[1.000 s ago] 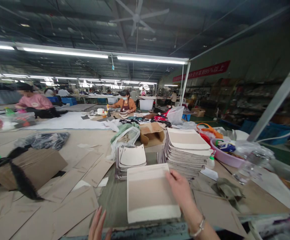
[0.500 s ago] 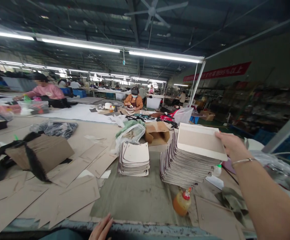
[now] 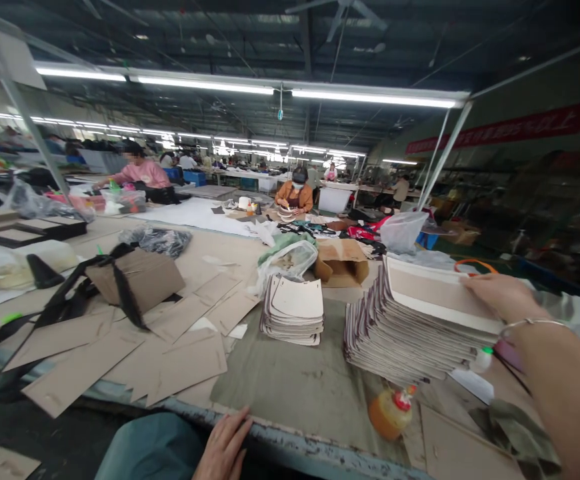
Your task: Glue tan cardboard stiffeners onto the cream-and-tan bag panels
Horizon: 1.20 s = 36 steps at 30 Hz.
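Observation:
My right hand (image 3: 503, 297), with a bracelet at the wrist, holds the right end of the top white-edged grey panel (image 3: 435, 287). Under that panel rises a tall, leaning stack of similar panels (image 3: 395, 340) with dark edges. My left hand (image 3: 224, 445) lies at the table's front edge with its fingers stretched out, holding nothing. Left of the tall stack stands a shorter stack of cream curved pieces (image 3: 293, 310) on the olive mat (image 3: 290, 380). In front of the tall stack is a bottle of amber liquid (image 3: 391, 415) with a red cap.
Loose cardboard sheets (image 3: 185, 367) cover the left side, around a cardboard bundle (image 3: 140, 277) with black strips. Behind the stacks lie a clear plastic bag (image 3: 290, 260) and an open brown box (image 3: 343, 263). A person in orange (image 3: 295, 193) works across the table.
The view has swung left, so the table's contents appear further right. My left hand shows more fully at the edge. My right hand stays at the top panel's right end.

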Each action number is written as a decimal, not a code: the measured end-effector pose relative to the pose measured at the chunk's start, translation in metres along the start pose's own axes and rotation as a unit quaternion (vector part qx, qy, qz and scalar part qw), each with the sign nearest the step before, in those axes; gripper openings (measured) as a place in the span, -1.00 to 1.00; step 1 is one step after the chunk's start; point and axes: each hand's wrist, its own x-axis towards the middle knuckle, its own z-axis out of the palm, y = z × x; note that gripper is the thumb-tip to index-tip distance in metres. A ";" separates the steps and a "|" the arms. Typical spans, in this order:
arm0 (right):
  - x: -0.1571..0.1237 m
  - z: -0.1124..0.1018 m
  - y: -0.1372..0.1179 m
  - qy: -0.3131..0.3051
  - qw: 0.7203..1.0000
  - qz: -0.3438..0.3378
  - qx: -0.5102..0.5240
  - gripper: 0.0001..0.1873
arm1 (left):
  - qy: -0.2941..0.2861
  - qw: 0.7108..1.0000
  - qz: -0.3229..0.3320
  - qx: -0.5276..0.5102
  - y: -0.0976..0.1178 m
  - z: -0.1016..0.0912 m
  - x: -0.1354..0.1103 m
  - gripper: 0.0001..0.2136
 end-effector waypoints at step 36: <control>-0.163 0.116 -0.291 -0.253 0.851 -0.453 0.080 -0.80 | -0.078 0.975 -0.107 -0.177 0.019 -0.030 0.015 -0.48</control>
